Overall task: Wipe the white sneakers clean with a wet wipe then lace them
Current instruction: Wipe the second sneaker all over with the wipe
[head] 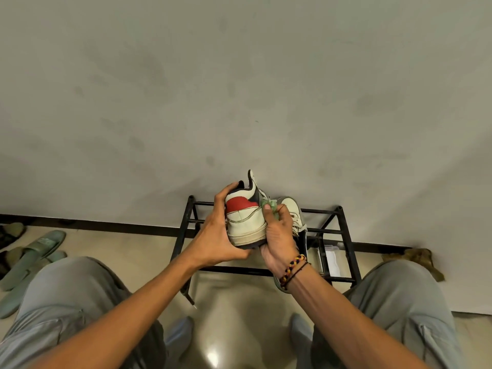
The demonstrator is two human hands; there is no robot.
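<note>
Centre of frame, slightly low: left hand (217, 230) grips a white sneaker (246, 222) by the heel, fingers curled over the collar at top and thumb side wrapped under the sole; shoe is held up off the floor, heel toward the camera, red heel patch visible, tongue sticking up; right hand (277, 235) is clenched around a crumpled greenish wet wipe (269, 205), pressing it against the right side of the same shoe, thumb on top of the wipe; beaded bracelet (291, 270) on the right wrist; second white sneaker (291, 209) sits just behind the right hand, toe up, laces hanging loose, seemingly on the top of a black metal shoe rack (343, 230) that stands against the wall; a white item sits on a lower level of the rack, too unclear to identify; green slippers (34, 258) lie on the floor at left edge; grey-trousered knees (69, 294) fill lower left and lower right.
</note>
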